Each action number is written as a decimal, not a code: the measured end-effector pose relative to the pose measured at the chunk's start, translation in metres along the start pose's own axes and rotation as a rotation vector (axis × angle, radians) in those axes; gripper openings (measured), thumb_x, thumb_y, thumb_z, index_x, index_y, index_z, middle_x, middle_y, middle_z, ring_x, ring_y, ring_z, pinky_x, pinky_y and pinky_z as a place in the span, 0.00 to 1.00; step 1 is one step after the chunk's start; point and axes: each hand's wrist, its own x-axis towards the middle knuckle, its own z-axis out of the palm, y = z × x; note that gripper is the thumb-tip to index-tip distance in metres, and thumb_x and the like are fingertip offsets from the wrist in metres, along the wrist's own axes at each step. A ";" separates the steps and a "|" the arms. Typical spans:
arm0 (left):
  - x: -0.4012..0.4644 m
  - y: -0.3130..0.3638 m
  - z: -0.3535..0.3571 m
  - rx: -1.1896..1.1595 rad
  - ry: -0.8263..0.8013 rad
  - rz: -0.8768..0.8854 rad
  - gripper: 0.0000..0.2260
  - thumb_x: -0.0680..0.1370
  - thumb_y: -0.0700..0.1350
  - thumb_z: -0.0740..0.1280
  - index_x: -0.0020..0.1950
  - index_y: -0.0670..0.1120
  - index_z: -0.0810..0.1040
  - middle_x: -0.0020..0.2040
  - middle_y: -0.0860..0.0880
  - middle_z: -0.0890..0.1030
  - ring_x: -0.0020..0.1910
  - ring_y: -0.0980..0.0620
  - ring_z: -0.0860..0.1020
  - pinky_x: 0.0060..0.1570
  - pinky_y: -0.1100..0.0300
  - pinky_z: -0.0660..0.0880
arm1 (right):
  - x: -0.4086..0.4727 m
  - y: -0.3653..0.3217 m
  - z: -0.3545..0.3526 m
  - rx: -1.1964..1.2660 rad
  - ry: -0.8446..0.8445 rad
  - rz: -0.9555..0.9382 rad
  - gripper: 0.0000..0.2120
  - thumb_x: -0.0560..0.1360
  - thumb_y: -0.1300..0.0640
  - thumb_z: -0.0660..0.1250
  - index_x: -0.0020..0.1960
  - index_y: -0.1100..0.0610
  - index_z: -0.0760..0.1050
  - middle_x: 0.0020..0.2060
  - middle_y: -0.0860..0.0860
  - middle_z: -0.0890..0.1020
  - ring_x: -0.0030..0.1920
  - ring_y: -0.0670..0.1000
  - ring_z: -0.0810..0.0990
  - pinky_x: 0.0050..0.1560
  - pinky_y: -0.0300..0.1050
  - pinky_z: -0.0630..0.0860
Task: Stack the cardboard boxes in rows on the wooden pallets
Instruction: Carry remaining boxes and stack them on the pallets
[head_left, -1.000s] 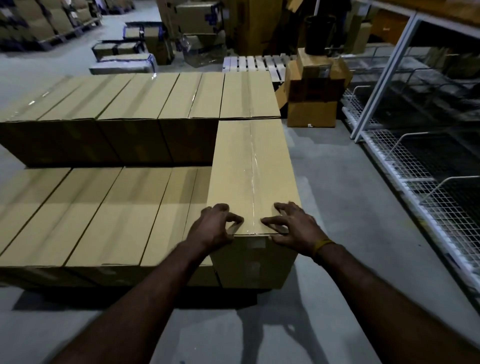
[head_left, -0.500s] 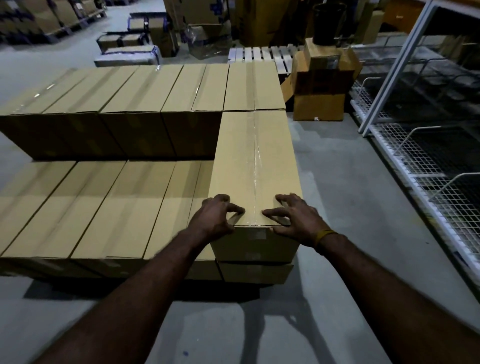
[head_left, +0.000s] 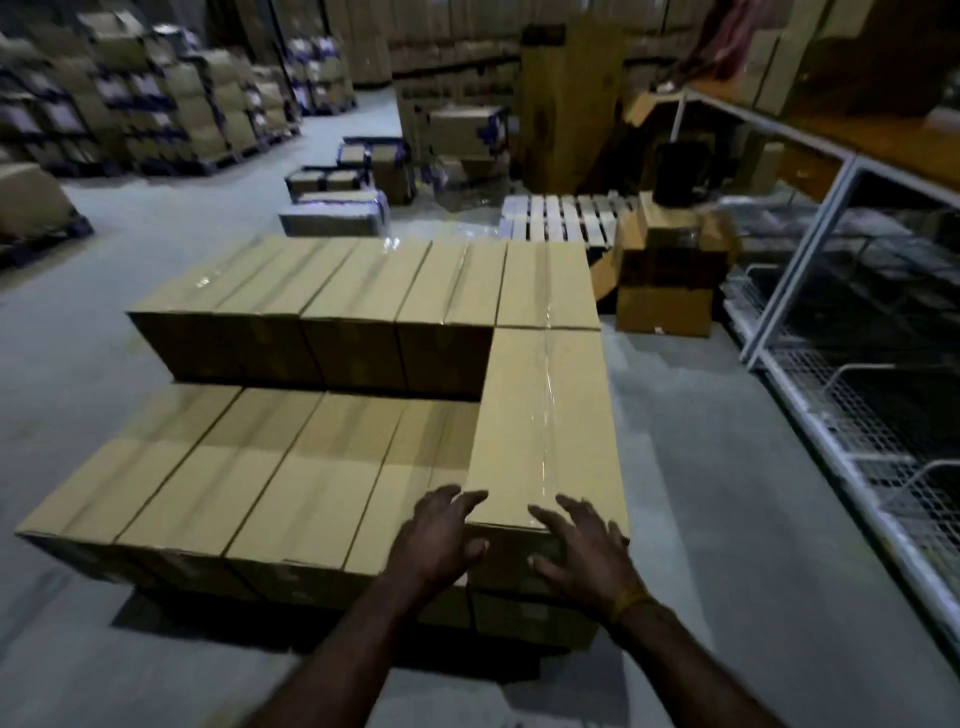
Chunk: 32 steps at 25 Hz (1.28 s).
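Note:
A long taped cardboard box (head_left: 545, 415) lies on top of the lower layer at the right end of the stack, butted against the raised back row (head_left: 363, 291). The lower front row of boxes (head_left: 234, 483) stretches to the left. My left hand (head_left: 441, 535) hovers at the box's near left corner with fingers spread. My right hand (head_left: 587, 551) sits at the near end face, fingers apart, barely touching it. Neither hand grips anything. The pallet beneath is hidden in shadow.
White wire-mesh shelving (head_left: 852, 415) runs along the right. An empty light pallet (head_left: 561, 218) and a pile of open cartons (head_left: 670, 270) stand behind the stack. More stacked boxes (head_left: 156, 109) line the far left. Grey concrete floor (head_left: 701, 467) surrounds the stack.
Both hands have come off the top edge of the box and opened, drawing back slightly. The view has risen and tilted up, showing more of the warehouse.

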 end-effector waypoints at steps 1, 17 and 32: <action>-0.026 -0.004 -0.011 -0.020 0.022 -0.025 0.30 0.78 0.53 0.69 0.77 0.59 0.62 0.78 0.49 0.60 0.76 0.48 0.59 0.71 0.51 0.65 | -0.017 -0.022 -0.005 0.020 -0.008 -0.016 0.31 0.78 0.41 0.64 0.77 0.38 0.55 0.79 0.48 0.53 0.79 0.54 0.47 0.76 0.62 0.47; -0.573 -0.134 -0.164 -0.077 0.425 -0.676 0.30 0.78 0.57 0.67 0.77 0.57 0.61 0.78 0.48 0.61 0.76 0.46 0.60 0.69 0.52 0.67 | -0.335 -0.441 0.015 -0.157 -0.193 -0.641 0.33 0.78 0.44 0.64 0.79 0.44 0.54 0.79 0.54 0.54 0.79 0.58 0.50 0.75 0.65 0.44; -0.684 -0.305 -0.259 -0.093 0.623 -1.148 0.30 0.78 0.56 0.67 0.78 0.57 0.61 0.78 0.47 0.60 0.76 0.46 0.61 0.68 0.50 0.68 | -0.305 -0.722 0.106 -0.224 -0.320 -1.115 0.32 0.78 0.44 0.64 0.78 0.45 0.55 0.78 0.56 0.57 0.76 0.58 0.57 0.73 0.61 0.54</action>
